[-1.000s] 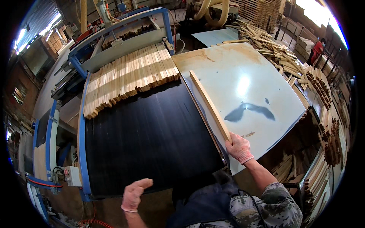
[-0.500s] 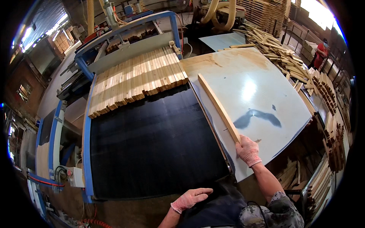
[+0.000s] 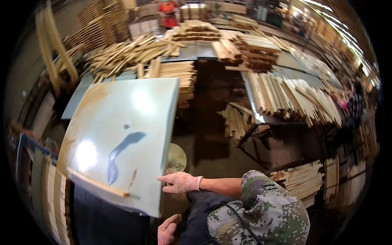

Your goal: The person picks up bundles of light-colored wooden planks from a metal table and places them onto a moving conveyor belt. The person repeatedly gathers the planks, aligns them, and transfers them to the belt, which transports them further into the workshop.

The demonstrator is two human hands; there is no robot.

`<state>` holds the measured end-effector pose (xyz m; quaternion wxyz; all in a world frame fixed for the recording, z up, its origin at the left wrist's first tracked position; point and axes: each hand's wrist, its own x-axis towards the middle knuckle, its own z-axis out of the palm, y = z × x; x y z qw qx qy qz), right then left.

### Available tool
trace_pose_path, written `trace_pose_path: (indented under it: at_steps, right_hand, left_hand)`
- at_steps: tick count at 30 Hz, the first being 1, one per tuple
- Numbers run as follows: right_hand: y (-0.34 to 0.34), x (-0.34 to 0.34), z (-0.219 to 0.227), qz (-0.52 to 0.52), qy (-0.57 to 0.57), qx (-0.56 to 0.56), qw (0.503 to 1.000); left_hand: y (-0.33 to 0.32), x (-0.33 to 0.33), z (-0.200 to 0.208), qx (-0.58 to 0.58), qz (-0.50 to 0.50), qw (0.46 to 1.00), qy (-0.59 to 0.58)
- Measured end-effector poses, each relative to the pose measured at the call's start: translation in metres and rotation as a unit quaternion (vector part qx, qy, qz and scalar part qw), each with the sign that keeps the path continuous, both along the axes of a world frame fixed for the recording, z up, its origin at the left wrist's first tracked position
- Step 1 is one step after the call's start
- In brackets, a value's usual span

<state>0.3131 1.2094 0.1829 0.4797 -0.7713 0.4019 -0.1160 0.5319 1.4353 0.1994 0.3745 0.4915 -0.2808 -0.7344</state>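
A wooden strip (image 3: pixel 98 182) lies by itself along the near-left edge of the pale grey-white tabletop (image 3: pixel 118 102). My right hand (image 3: pixel 179 182), in a pinkish knit glove, is at the table's right edge, apart from the strip. Its index finger points left, the other fingers bend a little, and no object shows in it. My left hand (image 3: pixel 168 230), gloved the same way, hangs low at the near edge of the view, close to my body. Its fingers are loosely bent with nothing visible in them. Part of the left hand is cut off.
The black belt (image 3: pixel 108 212) and a row of strips (image 3: pixel 57 200) stand at the left. Loose strips (image 3: pixel 130 55) heap behind the table. Across a dark aisle, another table carries laid-out strips (image 3: pixel 292 98). A person in red (image 3: pixel 168 14) stands far back; another person (image 3: pixel 355 104) is at right.
The view has swung to the right. My right hand has let go of the wooden strip, which now rests on the tabletop. My left hand has drawn back toward the near edge.
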Motion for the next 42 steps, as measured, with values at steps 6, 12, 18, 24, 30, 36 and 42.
trace_pose_path:
  at_steps: [6, 12, 18, 24, 30, 36, 42]
  right_hand:
    - [0.007, -0.19, -0.112, -0.179, 0.122, 0.141, 0.966]
    - [0.089, -0.368, -0.217, -0.411, 0.224, 0.235, 0.852]
    - [0.186, -0.434, -0.279, -0.58, 0.106, 0.388, 0.709]
    - [0.225, -0.433, -0.296, -0.666, 0.027, 0.473, 0.576]
    - [0.185, -0.482, -0.278, -0.673, -0.022, 0.507, 0.539]
    - [0.122, -0.582, -0.23, -0.751, -0.145, 0.345, 0.544]
    - [0.084, -0.698, -0.16, -0.833, -0.26, 0.209, 0.442]
  left_hand:
    - [-0.101, -0.094, 0.012, 0.0, -0.112, 0.993, -0.035]
    - [-0.208, -0.215, -0.028, -0.024, -0.169, 0.984, -0.047]
    - [-0.288, -0.309, -0.058, -0.055, -0.342, 0.932, -0.104]
    - [-0.349, -0.398, -0.081, -0.037, -0.434, 0.895, -0.094]
    - [-0.422, -0.477, -0.118, -0.041, -0.476, 0.874, -0.091]
    - [-0.5, -0.59, -0.126, -0.081, -0.551, 0.818, -0.146]
    - [-0.553, -0.691, -0.107, -0.135, -0.617, 0.755, -0.175]
